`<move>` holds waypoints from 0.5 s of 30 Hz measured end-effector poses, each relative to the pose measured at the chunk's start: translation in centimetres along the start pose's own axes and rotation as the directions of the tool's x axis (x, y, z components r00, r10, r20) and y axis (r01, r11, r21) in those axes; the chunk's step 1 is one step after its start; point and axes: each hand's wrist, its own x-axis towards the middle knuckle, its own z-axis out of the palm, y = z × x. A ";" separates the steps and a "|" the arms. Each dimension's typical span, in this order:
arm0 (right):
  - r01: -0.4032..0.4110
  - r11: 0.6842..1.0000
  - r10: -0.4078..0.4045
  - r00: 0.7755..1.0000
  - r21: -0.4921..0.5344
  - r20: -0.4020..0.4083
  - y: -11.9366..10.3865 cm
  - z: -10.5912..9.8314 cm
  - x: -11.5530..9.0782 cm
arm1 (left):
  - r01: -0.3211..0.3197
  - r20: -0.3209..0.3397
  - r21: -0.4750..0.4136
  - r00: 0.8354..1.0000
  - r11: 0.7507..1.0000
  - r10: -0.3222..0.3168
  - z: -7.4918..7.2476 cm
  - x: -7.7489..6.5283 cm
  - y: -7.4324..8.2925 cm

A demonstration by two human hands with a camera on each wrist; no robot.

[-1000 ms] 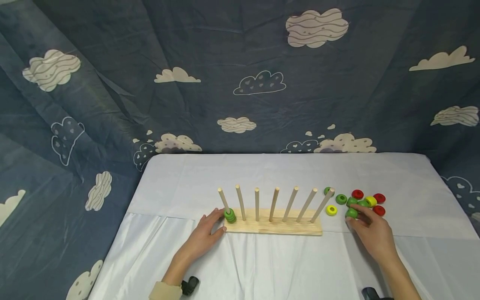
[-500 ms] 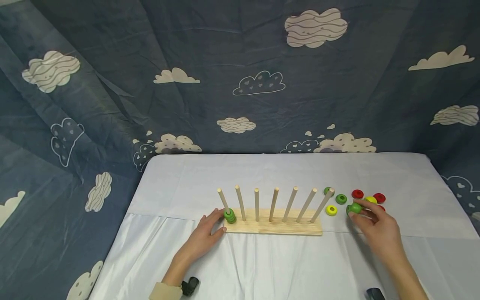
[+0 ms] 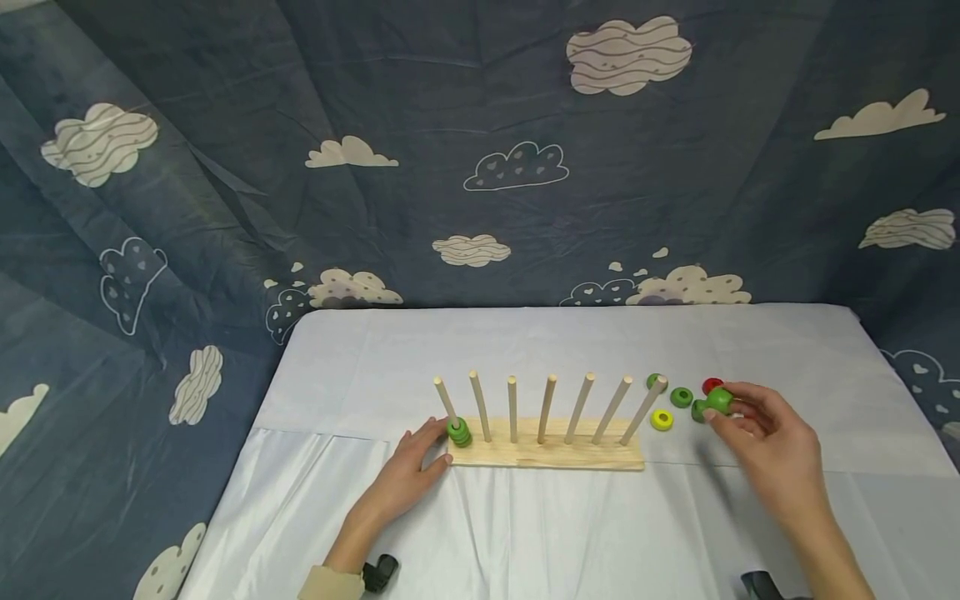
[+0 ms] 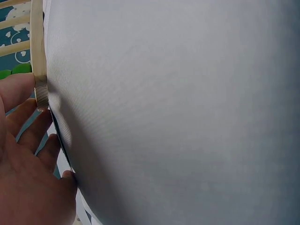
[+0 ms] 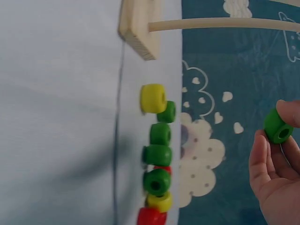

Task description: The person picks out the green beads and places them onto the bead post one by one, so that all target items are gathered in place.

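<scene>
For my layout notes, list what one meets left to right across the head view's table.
Left hand, green beads on the first peg, second peg, third peg, fourth peg, fifth peg, sixth peg, yellow bead, loose green bead, pinched green bead, right hand.

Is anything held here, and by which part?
The right grip pinches a green bead by its rounded side, its hole showing; the left grip touches the left end of the wooden base.

Our right hand pinches a round green drilled bead aloft; our left hand touches the pale wooden seven-peg rack, its leftmost peg bearing green beads.
</scene>
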 end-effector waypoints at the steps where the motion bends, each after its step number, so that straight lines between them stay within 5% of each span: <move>1: 0.005 1.000 -0.005 1.000 0.001 -0.009 -0.2 0.0 0.1 | 0.001 -0.001 0.001 1.000 1.000 -0.001 0.0 0.0 0.0; 15: 0.072 0.997 -0.072 0.997 0.001 -0.018 -3.5 -0.7 0.6 | -0.002 -0.002 -0.005 1.000 1.000 0.002 0.0 0.1 -0.1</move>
